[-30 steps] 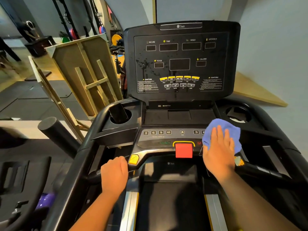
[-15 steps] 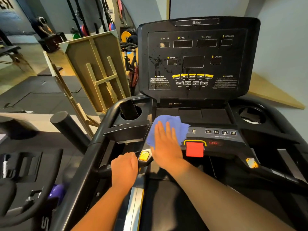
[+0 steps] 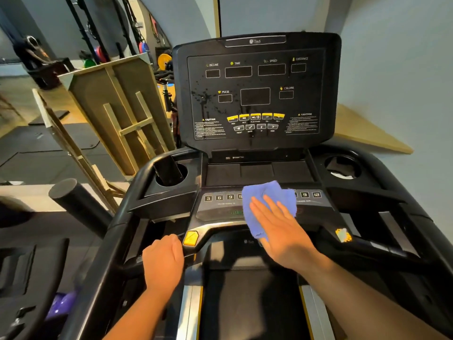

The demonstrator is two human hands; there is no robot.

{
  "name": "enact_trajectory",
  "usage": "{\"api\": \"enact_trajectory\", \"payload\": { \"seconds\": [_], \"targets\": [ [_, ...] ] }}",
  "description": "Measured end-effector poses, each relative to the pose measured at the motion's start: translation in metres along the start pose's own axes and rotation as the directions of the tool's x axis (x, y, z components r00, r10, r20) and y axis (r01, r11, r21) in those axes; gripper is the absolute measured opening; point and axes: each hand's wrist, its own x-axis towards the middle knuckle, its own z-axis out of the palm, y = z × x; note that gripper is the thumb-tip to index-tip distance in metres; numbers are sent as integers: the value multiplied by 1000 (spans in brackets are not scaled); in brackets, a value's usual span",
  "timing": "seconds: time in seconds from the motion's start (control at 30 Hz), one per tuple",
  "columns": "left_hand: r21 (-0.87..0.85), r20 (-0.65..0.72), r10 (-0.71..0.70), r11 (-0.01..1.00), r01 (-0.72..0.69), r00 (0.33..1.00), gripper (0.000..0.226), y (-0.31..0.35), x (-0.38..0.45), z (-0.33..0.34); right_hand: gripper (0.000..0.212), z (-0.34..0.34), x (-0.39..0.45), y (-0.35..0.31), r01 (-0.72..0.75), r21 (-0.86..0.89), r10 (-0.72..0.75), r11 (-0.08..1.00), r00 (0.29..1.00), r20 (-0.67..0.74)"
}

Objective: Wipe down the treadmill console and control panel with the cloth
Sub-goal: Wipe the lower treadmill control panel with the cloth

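Hands: right [image 3: 282, 231] presses cloth [image 3: 267, 200] on control panel [image 3: 215, 209]; left [image 3: 163, 263] grips handlebar [image 3: 132, 266].

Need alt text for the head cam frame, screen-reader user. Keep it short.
A person's right hand presses a blue cloth flat on the middle of a treadmill's control panel, while the left hand grips the handlebar. Above, the dark upright console shows spray droplets on its left half.

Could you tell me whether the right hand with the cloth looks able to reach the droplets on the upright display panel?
Probably yes: the right hand presses the blue cloth flat on the lower button strip, and nothing stands between it and the spattered black upright display panel directly above.
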Motion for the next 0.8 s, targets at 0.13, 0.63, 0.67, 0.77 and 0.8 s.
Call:
{"api": "enact_trajectory", "payload": {
  "seconds": [0.13, 0.63, 0.67, 0.77, 0.8],
  "targets": [
    [53, 78, -15, 999, 11, 997, 27, 3, 1, -5, 73, -2, -18, 31, -209, -5, 208, 978, 973, -97],
    [-68, 145, 42, 997, -32, 989, 23, -4, 7, -16, 39, -97, 85, 44, -663, 701, 954, 263, 288, -85],
    [-77, 137, 41, 997, -31, 990, 24, -3, 6, -18, 40, -98, 100, 40, -648, 720, 959, 248, 272, -86],
    [-83, 134, 33, 996, -22, 990, 27, -2, 7, -20, 39, -80, 138, 18, -730, 546, 903, 411, 408, -135],
    [-89, 133, 30, 996, -18, 991, 27, -2, 7, -20, 43, -66, 148, 5, -749, 453, 865, 483, 490, -113]
  ]
}}
